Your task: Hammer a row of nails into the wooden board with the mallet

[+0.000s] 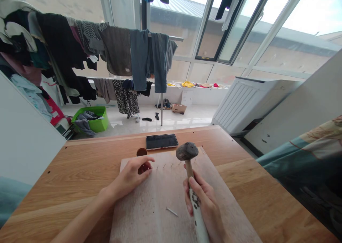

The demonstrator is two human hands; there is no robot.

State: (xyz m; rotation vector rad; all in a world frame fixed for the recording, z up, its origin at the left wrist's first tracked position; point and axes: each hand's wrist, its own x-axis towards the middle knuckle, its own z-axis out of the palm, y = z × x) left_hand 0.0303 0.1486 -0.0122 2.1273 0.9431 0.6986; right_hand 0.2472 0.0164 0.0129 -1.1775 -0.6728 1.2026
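A pale wooden board (157, 200) lies on the wooden table (80, 171) in front of me. My right hand (204, 203) is wrapped round the white handle of a hammer (187, 152), whose dark round head is raised over the board's far edge. A row of small nails (171, 164) stands along that far edge. My left hand (133, 175) rests on the board's far left corner, fingers curled beside the nails. A single loose nail (172, 211) lies on the board between my hands.
A black phone (161, 141) lies flat at the table's far edge, and a small brown round thing (141, 152) sits beside the board. Beyond stand a clothes rack with hanging laundry (139, 57), a green basket (93, 119) and a white radiator (245, 100).
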